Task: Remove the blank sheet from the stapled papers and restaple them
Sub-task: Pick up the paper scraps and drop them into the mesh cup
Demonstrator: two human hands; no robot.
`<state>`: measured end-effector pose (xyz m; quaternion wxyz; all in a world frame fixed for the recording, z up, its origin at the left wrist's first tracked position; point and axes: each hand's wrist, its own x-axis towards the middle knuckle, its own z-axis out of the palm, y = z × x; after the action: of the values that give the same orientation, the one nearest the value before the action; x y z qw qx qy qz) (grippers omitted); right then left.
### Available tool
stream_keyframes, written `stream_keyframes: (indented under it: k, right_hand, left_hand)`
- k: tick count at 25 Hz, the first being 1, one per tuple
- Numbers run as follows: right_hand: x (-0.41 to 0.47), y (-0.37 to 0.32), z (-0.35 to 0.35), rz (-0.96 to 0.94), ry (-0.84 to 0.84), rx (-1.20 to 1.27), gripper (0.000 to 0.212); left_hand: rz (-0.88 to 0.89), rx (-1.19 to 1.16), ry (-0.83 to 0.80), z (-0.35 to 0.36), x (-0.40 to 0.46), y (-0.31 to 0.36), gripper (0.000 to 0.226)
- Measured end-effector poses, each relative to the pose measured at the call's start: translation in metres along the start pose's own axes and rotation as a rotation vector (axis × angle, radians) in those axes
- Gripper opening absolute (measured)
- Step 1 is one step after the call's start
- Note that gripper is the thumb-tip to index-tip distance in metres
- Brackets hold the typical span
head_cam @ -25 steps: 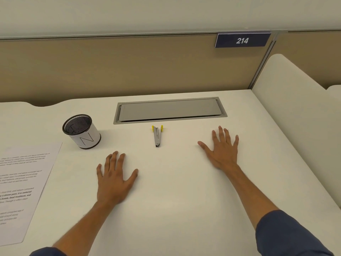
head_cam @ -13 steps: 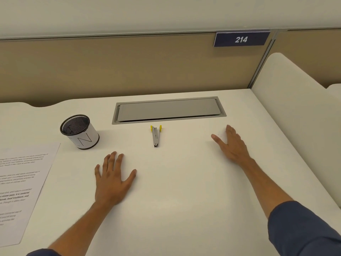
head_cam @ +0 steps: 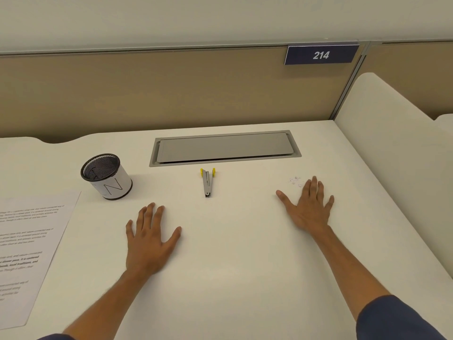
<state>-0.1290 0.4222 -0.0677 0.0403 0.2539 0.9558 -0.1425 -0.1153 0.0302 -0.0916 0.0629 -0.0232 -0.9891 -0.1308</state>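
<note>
Beige partition panels back a white worktop (head_cam: 232, 278), with a navy plate reading 214 (head_cam: 321, 55) at 1 o'clock on the wall. A grey cable hatch (head_cam: 224, 147) is set into the worktop at 12 o'clock. Just below it lies a grey staple remover with yellow tabs (head_cam: 207, 183), closed end pointing toward the person. At 10 o'clock stands a black mesh pen cup (head_cam: 106, 176) wrapped in a white label, tilted slightly in the wide view. At 9 o'clock, running off the left edge, lies the printed paper (head_cam: 31, 249), flat and well apart from both hands; whether it is stapled cannot be told. The left hand (head_cam: 149, 239) lies palm down at 7 o'clock, its grip spread flat and holding nothing. The right hand (head_cam: 310, 207) lies palm down at 3 o'clock, grip likewise flat, fingers straight, holding nothing. Just beyond its fingertips sits a scatter of tiny pale bits (head_cam: 295, 180), too small to identify. Dark blue sleeves (head_cam: 397, 320) cover both upper forearms.
</note>
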Motion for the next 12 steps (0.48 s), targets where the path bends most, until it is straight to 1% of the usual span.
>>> stream_keyframes:
  k: [4,6,9,10,12]
  right_hand:
    - [0.014,-0.006,0.004,-0.104,-0.045,0.01,0.109]
    - [0.021,-0.006,0.0,-0.15,-0.025,0.006,0.103]
    - [0.033,-0.006,-0.013,-0.157,0.143,0.118,0.081]
    - [0.037,-0.006,-0.017,-0.17,0.169,0.164,0.072]
    - [0.044,-0.006,-0.021,-0.229,0.142,0.156,0.058]
  left_hand:
    - [-0.001,0.002,0.0,0.0,-0.001,-0.002,0.082]
    - [0.0,-0.002,-0.003,0.0,0.0,0.0,0.082]
    - [-0.006,-0.005,-0.004,-0.001,0.0,0.001,0.083]
    - [-0.009,-0.006,-0.005,-0.001,0.0,0.001,0.084]
    - [-0.006,-0.006,-0.009,-0.001,-0.001,0.0,0.084]
